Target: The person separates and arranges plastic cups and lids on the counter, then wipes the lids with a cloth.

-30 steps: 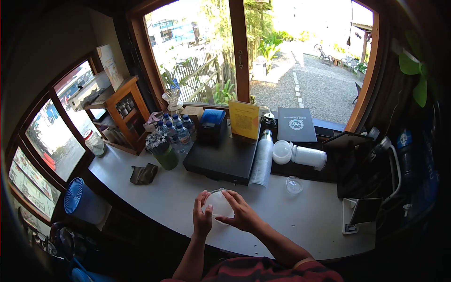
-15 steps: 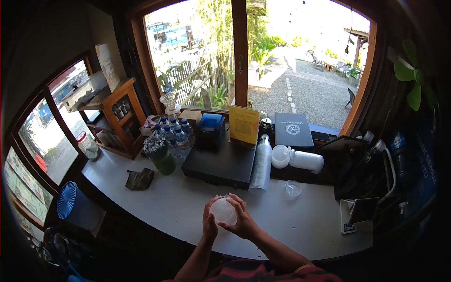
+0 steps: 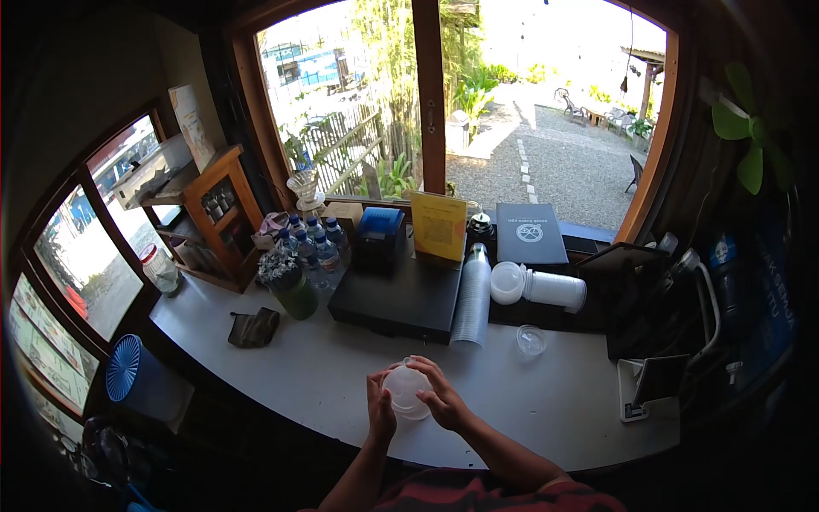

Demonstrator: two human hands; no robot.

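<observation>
Between my two hands is a round, translucent plastic container [image 3: 407, 391] with a small tab at its far edge, above the white counter's front part. My left hand [image 3: 380, 404] curves around its left side, fingertips at the far rim. My right hand [image 3: 440, 396] grips the right side, with fingers along the far edge and the thumb near the face. Beyond, to the right, a clear round lid [image 3: 531, 340] lies on the counter. Further back are a long stack of clear cups [image 3: 473, 299] and a lying stack of translucent containers [image 3: 553, 289].
A black cash drawer [image 3: 392, 299] bears a yellow sign [image 3: 438, 227]. Water bottles [image 3: 328, 253], a green straw holder [image 3: 296, 295] and a dark pouch [image 3: 253, 328] stand or lie left. A white tablet stand [image 3: 632, 391] is at the right edge.
The container has turned in my hands, and its face now shows more fully. My right thumb has shifted up along its right side. The camera view has moved slightly.
</observation>
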